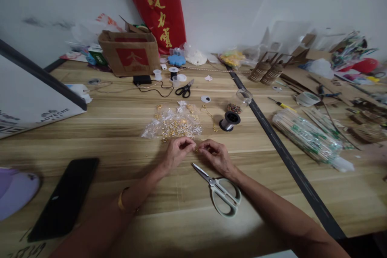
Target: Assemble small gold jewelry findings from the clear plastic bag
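My left hand (pixel 177 151) and my right hand (pixel 215 155) meet at the middle of the wooden table (pixel 121 129), fingertips pinched together on a tiny gold piece (pixel 196 149) too small to name. Just beyond them lies a heap of clear bags with gold findings (pixel 175 123). White-handled scissors (pixel 219 189) lie on the table under my right wrist, blades pointing toward my hands. A gold chain (pixel 211 117) and a spool of thin wire (pixel 229 121) sit behind my right hand.
A black phone (pixel 65 197) lies at the near left, beside a purple item (pixel 15 189). Black scissors (pixel 184 88), small cups and a cardboard box (pixel 131 52) stand at the back. A bag of sticks (pixel 308 137) and cardboard clutter fill the right table.
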{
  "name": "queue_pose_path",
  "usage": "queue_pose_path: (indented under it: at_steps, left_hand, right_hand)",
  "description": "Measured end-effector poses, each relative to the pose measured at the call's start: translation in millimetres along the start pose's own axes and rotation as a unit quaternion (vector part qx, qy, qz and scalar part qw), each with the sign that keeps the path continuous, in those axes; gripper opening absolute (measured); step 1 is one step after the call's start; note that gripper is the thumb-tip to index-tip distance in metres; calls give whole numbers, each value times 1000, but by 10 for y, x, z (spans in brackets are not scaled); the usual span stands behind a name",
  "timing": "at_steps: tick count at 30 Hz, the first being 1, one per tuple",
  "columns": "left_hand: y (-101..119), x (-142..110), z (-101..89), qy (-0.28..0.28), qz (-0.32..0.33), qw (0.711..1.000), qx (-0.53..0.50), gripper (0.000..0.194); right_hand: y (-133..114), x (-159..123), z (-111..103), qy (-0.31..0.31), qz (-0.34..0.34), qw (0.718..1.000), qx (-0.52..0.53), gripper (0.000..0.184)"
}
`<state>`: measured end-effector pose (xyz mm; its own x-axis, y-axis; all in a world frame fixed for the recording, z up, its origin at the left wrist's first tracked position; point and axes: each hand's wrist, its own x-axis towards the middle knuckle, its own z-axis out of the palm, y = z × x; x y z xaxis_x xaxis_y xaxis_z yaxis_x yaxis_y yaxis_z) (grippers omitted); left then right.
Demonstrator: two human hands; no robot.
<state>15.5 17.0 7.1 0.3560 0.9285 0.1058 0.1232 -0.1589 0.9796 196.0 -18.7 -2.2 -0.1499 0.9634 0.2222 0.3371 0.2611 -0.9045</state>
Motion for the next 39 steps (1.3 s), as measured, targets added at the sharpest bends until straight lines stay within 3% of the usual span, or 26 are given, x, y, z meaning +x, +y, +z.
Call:
queue_pose_path:
  at_steps: [5, 9, 15, 19, 39]
  left_hand:
    - [-1, -1, 8, -11, 13, 999, 49, 18]
    - [6, -16, 28, -5, 42, 986, 160, 12]
    - [59, -63, 62, -68, 105, 920, 370, 9]
    - [83, -75, 95, -91, 121, 880, 451, 14]
    - [63, -66, 71, -149, 138, 832, 516, 19]
  right_hand:
    - [47, 11, -17, -1, -18, 999, -29, 19]
    - [83, 26, -28, 22, -26, 999, -36, 18]
    - [136, 39, -21, 47, -32, 998, -34, 19]
    - [149, 50, -14, 51, -22, 998, -30, 18]
    - [112, 58, -36, 40, -17, 999, -30, 18]
